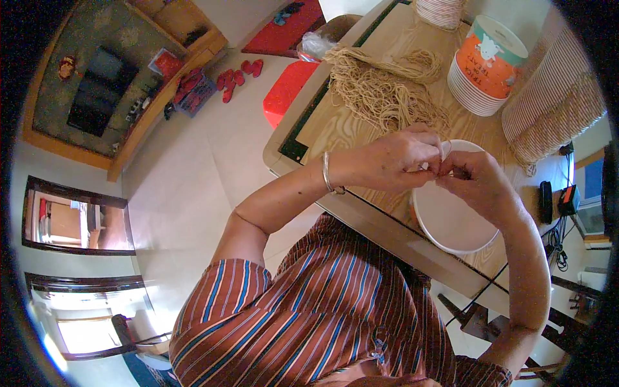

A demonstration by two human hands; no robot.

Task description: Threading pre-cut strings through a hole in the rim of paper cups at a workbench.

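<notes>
My left hand [409, 157] and my right hand [480, 180] meet with pinched fingertips at the rim of a white paper tub [454, 222]. Whatever lies between the fingers is too small to make out. The tub stands open on the wood-patterned table, its pale inside facing up. Just beyond my left hand spreads a loose heap of tan string [380, 90], tangled and partly looped. A silver bangle circles my left wrist.
A stack of orange and green printed paper tubs [487, 64] stands at the table's far side. Long nested stacks [554, 90] lie to the right, near a black adapter [569, 200] with cables. A red stool [287, 90] is beyond the table's left edge.
</notes>
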